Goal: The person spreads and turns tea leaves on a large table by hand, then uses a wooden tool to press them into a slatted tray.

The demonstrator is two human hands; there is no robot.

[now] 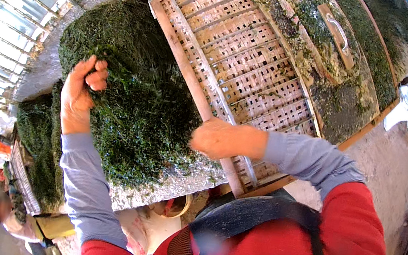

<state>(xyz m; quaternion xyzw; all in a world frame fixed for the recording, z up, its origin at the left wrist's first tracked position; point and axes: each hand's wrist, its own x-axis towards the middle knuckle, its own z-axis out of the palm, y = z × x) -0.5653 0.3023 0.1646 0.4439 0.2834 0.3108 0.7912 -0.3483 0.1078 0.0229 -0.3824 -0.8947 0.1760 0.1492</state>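
Dark green, feathery plant sprigs (138,132) are heaped in a wide mound before me. My left hand (83,87) is over the heap's left side, fingers curled and blurred. A small tuft of sprigs (109,53) appears to be pinched at its fingertips. My right hand (226,139) is a closed fist around the near rail of a wooden frame (182,61), though its fingertips are blurred and partly hidden. Pale woven strips with crosswise slats (238,44) fill the frame, which lies to the right of the mound. A few green bits are scattered on the weave.
Beyond the frame are a wooden block with a metal handle (338,36) and more greenery (366,29). Another green heap (38,140) lies at left. Someone (19,214) is at lower left. A light bag (148,231) sits below the work surface's edge.
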